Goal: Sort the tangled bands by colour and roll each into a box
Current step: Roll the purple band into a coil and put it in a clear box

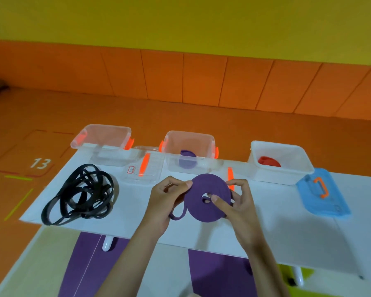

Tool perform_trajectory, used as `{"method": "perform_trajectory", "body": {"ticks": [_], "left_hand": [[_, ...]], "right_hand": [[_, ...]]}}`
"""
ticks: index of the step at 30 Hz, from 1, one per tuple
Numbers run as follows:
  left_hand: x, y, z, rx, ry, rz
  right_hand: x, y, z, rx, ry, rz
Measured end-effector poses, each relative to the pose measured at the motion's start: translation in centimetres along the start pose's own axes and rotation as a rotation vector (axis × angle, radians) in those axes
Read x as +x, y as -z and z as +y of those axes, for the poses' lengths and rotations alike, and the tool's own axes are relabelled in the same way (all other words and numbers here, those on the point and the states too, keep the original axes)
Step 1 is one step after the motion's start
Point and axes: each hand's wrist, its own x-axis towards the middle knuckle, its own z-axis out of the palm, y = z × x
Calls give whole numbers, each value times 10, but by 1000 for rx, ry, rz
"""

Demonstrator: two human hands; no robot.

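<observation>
Gripping a purple roll [208,185] just above the table [276,206], a person's left hand [165,200] and right hand [238,202] pinch its edges before the middle box [204,168]; black bands [81,194] lie tangled at left

Only a white "13" [40,163] painted on the orange floor [180,116], left of the table [266,211]. Also a small red-edged sticker [130,169] on the clear lid [153,168], print way too tiny to read.
</observation>
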Motion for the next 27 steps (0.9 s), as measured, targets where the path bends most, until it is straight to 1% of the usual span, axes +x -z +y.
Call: {"method": "perform_trajectory", "body": {"ticks": [2, 5, 7, 11, 12, 14, 16, 18, 21, 24, 27], "left_hand": [[-2, -13, -7, 16, -16, 41], [-6, -31, -18, 26, -43, 77], [-6, -38, -23, 53, -66, 101], [-4, -43, -24, 26, -77, 11], [-3, -45, -25, 27, -100, 16], [-3, -48, -27, 44, -182, 76], [0, -50, -33, 53, -258, 168], [5, -49, -37, 53, -286, 284], [19, -41, -35, -30, -213, 431], [38, -33, -33, -93, -187, 480], [58, -23, -34, -136, -170, 500]], "right_hand": [[0, 5, -1, 6, 30, 34], [1, 8, 0, 2, 72, 162], [3, 11, 1, 6, 92, 218], [11, 17, -1, 60, 121, 329], [13, 16, -1, 78, 123, 342], [15, 12, 4, 126, 119, 354], [16, 7, 12, 158, 93, 354], [18, 3, 21, 181, 37, 305], [25, -6, 32, 184, -67, 184], [43, -16, 38, 207, -93, 118], [66, -27, 41, 164, -76, 110]]}}
